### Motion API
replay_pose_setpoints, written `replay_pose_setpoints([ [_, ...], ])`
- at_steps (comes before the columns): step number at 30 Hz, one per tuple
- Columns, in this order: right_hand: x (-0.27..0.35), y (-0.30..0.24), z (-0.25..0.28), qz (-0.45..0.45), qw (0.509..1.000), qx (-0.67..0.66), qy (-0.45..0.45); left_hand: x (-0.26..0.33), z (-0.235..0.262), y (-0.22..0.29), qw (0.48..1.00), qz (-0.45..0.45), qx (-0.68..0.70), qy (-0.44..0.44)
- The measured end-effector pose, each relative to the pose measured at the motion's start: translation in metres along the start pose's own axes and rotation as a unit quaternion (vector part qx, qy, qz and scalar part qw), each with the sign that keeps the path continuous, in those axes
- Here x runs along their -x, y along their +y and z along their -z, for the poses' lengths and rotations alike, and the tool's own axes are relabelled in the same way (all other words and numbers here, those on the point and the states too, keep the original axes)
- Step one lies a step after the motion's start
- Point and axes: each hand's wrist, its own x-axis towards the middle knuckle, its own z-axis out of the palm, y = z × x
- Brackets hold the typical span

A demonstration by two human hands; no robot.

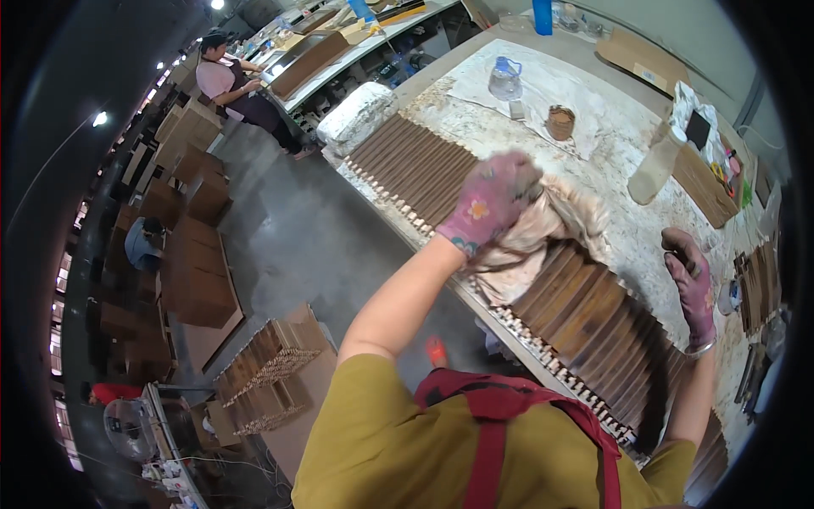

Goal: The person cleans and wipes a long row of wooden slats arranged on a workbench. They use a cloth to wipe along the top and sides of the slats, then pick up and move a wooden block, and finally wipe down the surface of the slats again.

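My left hand [496, 197], in a pink flowered glove, is closed and slightly blurred at the upper edge of a crumpled, stained cloth [543, 237], which it appears to grip. Beneath the cloth runs a row of brown wooden strips [585, 310] laid side by side along the bench edge, darker and glossier on this side. Duller brown strips [415, 161] continue beyond my left hand. Over to the right, my right hand [691, 284] wears a stained glove of the same kind; its fingers are loosely curled and apart, with nothing visible in them.
On the stained bench cover [475, 93] stand a clear jug [506, 78], a brown-stained cup [560, 123] and a cloudy bottle [655, 172]. A cardboard box [708, 187] holds tools. A white wrapped bundle [356, 117] lies at the far corner. Stacked strips [271, 365] stand left; a person [237, 89] works beyond.
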Motion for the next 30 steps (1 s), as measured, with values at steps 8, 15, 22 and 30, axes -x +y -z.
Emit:
replay_pose_setpoints([
  [8, -0.065, -0.089, -0.150, 0.086, 0.994, -0.047, 0.050, -0.038, 0.053, -0.035, 0.918, 0.019, 0.382, 0.110],
  [15, -0.105, -0.062, -0.187, 0.009, 0.997, -0.063, 0.045, -0.049, 0.113, -0.055, 0.984, -0.178, 0.026, -0.018],
  [22, -0.142, -0.159, -0.184, 0.090, 0.991, 0.023, 0.101, -0.014, 0.098, -0.146, 0.970, -0.137, 0.115, 0.165],
  [30, -0.166, -0.168, -0.185, 0.161, 0.964, 0.187, -0.094, -0.034, 0.134, -0.153, 0.941, -0.084, 0.233, 0.232],
])
